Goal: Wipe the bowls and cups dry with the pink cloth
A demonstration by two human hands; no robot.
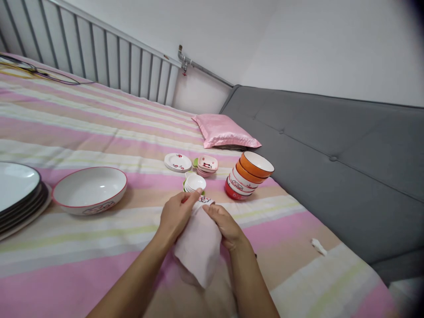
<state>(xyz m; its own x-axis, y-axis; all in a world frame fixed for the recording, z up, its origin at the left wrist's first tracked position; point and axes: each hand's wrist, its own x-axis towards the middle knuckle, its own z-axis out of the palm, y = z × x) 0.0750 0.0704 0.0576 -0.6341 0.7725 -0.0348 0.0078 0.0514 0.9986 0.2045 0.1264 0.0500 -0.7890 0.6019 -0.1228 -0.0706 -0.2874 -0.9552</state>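
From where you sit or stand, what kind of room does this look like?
Most likely a bedroom: a striped sheet covers what looks like a bed, with a pink pillow near a grey padded headboard.

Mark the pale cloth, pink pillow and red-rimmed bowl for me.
Pale cloth (200, 247): head view, on its hanging middle.
Pink pillow (227, 130): head view, on its top.
Red-rimmed bowl (89, 187): head view, on its white inside.

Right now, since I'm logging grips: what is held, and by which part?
Left hand and right hand hold a cloth by its top, with a patterned dish mostly hidden there.
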